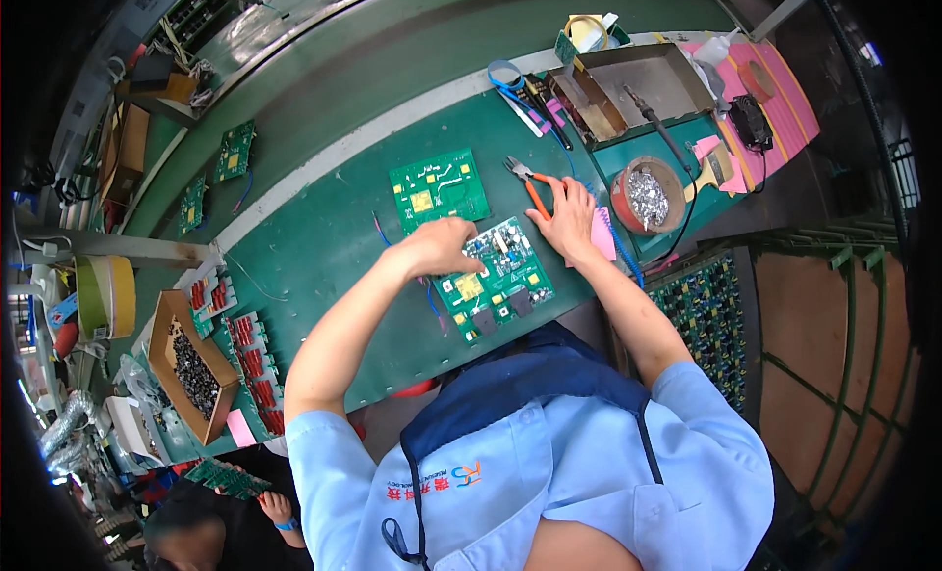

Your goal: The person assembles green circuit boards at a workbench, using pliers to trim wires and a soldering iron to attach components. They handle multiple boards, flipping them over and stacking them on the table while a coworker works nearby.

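A populated green circuit board (512, 277) lies at the bench's near edge, carrying black, white and yellow parts. My left hand (439, 247) covers its far left corner, thumb and fingers bent around that corner in a grip. Just beyond lies a second green circuit board (453, 190), with yellow patches on its upper face. On the right, a pair of wire cutters (530, 185) with orange handles points away from me. My right hand (571, 223) is closed around the handles, thumb on one side and fingers on the other. A pink sheet (601, 239) shows beside this hand.
A round tub of metal bits (648, 200), a soldering iron (659, 120) and a metal tray (643, 90) stand right. Far left are a cardboard box of small parts (201, 375) and red components (257, 360). A co-worker's hand (277, 507) is lower left, near another board (228, 478).
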